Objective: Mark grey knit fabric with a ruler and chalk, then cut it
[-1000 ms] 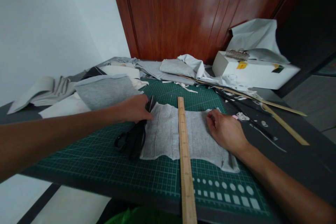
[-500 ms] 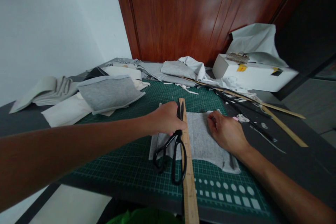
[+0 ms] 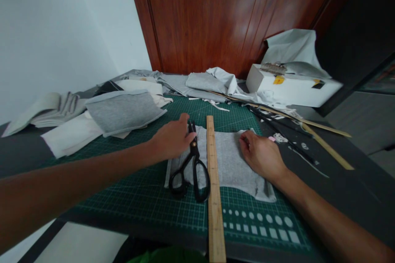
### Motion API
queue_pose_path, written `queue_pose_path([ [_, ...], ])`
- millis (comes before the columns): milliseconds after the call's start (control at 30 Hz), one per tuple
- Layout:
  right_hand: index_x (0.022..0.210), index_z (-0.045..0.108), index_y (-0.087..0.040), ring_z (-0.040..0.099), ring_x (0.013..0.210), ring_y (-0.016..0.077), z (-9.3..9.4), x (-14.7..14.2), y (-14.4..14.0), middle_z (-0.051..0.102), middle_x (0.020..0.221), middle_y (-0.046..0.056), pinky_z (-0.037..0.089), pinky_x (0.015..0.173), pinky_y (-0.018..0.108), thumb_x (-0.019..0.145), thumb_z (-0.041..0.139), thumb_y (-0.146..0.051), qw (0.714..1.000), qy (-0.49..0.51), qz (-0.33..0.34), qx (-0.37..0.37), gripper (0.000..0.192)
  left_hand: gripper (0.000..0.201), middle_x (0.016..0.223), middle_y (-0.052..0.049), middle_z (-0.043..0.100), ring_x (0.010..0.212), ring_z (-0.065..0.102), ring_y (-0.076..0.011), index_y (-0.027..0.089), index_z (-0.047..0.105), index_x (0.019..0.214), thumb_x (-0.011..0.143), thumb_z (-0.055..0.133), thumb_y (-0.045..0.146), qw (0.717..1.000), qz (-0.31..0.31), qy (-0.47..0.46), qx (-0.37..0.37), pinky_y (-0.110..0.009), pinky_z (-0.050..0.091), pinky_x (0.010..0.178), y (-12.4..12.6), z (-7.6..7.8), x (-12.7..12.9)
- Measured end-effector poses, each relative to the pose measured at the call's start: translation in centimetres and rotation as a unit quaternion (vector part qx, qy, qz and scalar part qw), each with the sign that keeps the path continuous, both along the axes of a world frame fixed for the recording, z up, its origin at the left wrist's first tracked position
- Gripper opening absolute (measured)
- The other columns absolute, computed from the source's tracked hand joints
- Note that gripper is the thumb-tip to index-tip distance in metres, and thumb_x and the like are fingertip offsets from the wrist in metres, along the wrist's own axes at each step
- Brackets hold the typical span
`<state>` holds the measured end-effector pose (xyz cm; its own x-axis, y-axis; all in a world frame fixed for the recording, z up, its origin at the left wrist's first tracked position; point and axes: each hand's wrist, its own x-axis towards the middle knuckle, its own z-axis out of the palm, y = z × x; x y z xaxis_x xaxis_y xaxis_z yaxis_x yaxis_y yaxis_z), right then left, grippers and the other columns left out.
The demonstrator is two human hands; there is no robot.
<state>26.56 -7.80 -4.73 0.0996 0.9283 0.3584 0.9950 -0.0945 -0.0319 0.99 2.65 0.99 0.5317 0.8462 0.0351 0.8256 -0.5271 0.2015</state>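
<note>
My left hand point(image 3: 174, 137) is closed around the blade end of a pair of black-handled scissors point(image 3: 197, 160). The scissors' loops point toward me, over the left part of a grey piece of fabric point(image 3: 230, 160). Across that fabric lies a wooden ruler point(image 3: 212, 172), running from its far edge down past the table's front edge. With curled fingers, my right hand point(image 3: 262, 154) rests at the fabric's upper right corner; its fingertips are partly hidden against the cloth.
A green cutting mat point(image 3: 138, 191) lies underneath. Stacked fabric pieces point(image 3: 125, 111) are on the left. Along the back lie more cloth point(image 3: 206, 82) and a white box point(image 3: 294, 90). Wooden strips point(image 3: 327, 146), black cords and scraps lie on the right. A wooden panel point(image 3: 200, 16) stands behind.
My left hand has moved left with the scissors, off the ruler, leaving the ruler's far end uncovered. My right hand stays on the fabric. The view has shifted slightly.
</note>
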Motion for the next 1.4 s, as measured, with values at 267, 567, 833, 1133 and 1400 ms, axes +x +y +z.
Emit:
queue_pose_path([
  [267,0.099,0.067,-0.019,0.074,0.074,0.0241,0.2,-0.2,0.1,0.079,0.086,0.007,0.031,0.058,0.031,0.101,0.050,-0.024,1.000,-0.005,-0.010,-0.007,0.018,0.019,0.114,-0.024,0.063,0.114,0.065,-0.0383,0.011,0.060,0.102,0.096,0.047,0.022,0.996,0.016,0.066,0.051,-0.048,0.050,0.098,1.8,-1.2,-1.8],
  [567,0.101,0.067,-0.019,0.075,0.075,0.0233,0.7,-0.5,0.0,0.080,0.091,0.007,0.033,0.059,0.031,0.102,0.049,-0.023,0.999,-0.010,-0.023,-0.026,0.018,0.020,0.087,-0.014,0.066,0.081,0.069,-0.0300,0.011,0.050,0.113,0.099,0.037,0.018,0.996,0.080,-0.041,0.021,-0.038,0.048,0.070,1.6,-0.7,-1.0],
  [833,0.101,0.066,-0.018,0.076,0.076,0.0241,1.0,-0.6,-0.1,0.079,0.089,0.008,0.034,0.059,0.031,0.105,0.048,-0.025,0.999,-0.015,-0.023,-0.038,0.019,0.013,0.089,-0.009,0.062,0.082,0.063,-0.0232,0.017,0.045,0.106,0.098,0.035,0.016,0.988,0.104,-0.118,0.001,-0.031,0.043,0.069,0.7,-0.5,-0.6],
  [1133,0.123,0.067,-0.014,0.077,0.081,0.0301,0.8,1.2,-1.3,0.080,0.100,0.014,0.039,0.059,0.032,0.105,0.050,-0.058,0.997,-0.052,0.018,-0.062,0.051,0.024,0.076,-0.003,0.058,0.069,0.061,-0.0240,0.015,0.038,0.120,0.096,0.038,0.013,0.997,0.050,-0.057,-0.006,-0.033,0.034,0.064,1.2,-0.4,-1.9],
  [1400,0.126,0.067,-0.012,0.076,0.076,0.0300,1.3,1.3,-1.9,0.080,0.092,0.017,0.036,0.055,0.031,0.105,0.038,-0.067,0.991,-0.106,0.020,-0.084,0.066,0.026,0.073,-0.003,0.056,0.074,0.064,-0.0285,0.015,0.038,0.124,0.098,0.039,0.017,0.999,0.048,0.017,0.002,-0.032,0.034,0.065,1.8,-0.2,-3.2],
])
